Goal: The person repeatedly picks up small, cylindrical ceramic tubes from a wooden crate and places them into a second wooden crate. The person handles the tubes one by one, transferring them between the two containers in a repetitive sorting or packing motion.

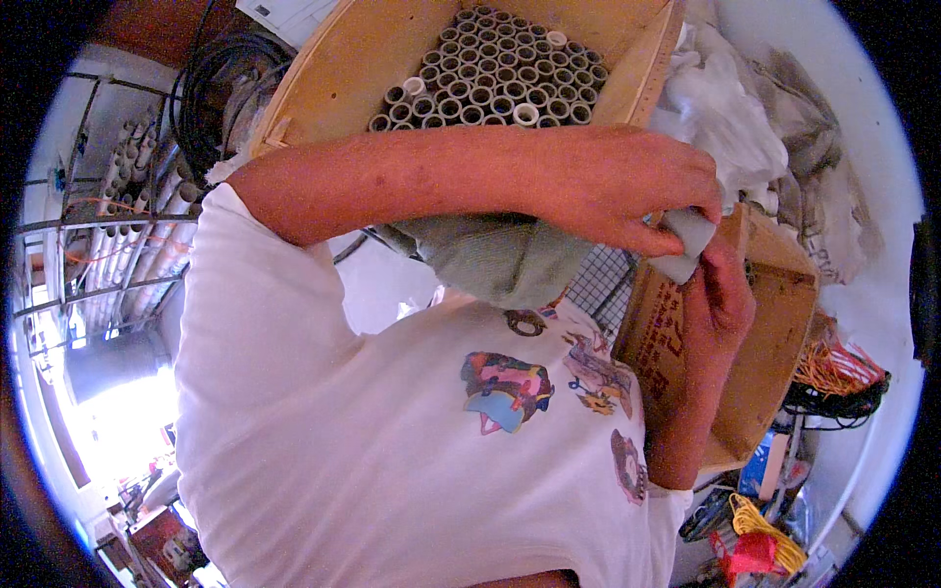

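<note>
Between my two hands is a small pale grey piece (685, 246), smooth and probably a plastic pipe fitting; my fingers cover part of it. My left hand (639, 184) reaches across from the left and pinches its upper end between thumb and fingers. From below, my right hand (724, 294) grips its lower right side. Beyond my left forearm stands a wooden box (331, 81) with several rows of round grey pipe pieces (481, 95), open ends up, a few of them white. Under my right hand is a second wooden box (772, 353) bearing printed writing, its contents mostly hidden.
White plastic bags (724, 125) lie to the right of the large box. Black cable coils (220, 81) hang at upper left, above racks of white pipes (117, 250). Orange wires (838, 367) and a yellow rope (768, 533) lie at lower right. A wire grid (599, 283) shows between the boxes.
</note>
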### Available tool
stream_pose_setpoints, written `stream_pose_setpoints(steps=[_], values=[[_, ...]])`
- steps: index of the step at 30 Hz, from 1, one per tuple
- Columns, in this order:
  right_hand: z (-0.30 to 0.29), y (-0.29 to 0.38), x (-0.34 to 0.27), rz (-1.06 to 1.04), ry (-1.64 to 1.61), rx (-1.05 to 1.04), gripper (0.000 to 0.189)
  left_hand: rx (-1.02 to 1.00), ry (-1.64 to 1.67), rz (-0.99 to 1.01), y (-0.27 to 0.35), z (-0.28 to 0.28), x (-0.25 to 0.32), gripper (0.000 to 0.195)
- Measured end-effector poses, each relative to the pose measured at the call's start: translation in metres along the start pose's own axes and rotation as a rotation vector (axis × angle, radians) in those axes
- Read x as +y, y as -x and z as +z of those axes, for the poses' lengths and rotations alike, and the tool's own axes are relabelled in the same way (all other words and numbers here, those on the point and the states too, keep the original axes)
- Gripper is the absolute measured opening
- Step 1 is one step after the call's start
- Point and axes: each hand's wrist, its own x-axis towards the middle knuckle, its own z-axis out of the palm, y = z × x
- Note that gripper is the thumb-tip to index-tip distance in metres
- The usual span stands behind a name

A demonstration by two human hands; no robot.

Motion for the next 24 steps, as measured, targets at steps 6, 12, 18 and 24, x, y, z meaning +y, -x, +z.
stream_pose_setpoints(steps=[6,12,18,24], values=[[0.009,-0.004,-0.003,0.117,-0.441,0.289,0.039,0.092,-0.081,-0.232,-0.009,-0.035,0.013,0.033],[-0.001,-0.005,0.071,0.155,-0.441,0.187,0.041,0.244,-0.115,-0.318,0.008,-0.094,-0.028,0.025],[0.007,-0.003,0.091,0.216,-0.401,0.143,0.039,-0.187,-0.594,-0.770,0.083,-0.113,-0.118,0.027],[0.008,-0.002,0.088,0.268,-0.426,0.144,0.036,-0.766,-0.801,-0.910,0.175,-0.100,-0.215,0.037]])
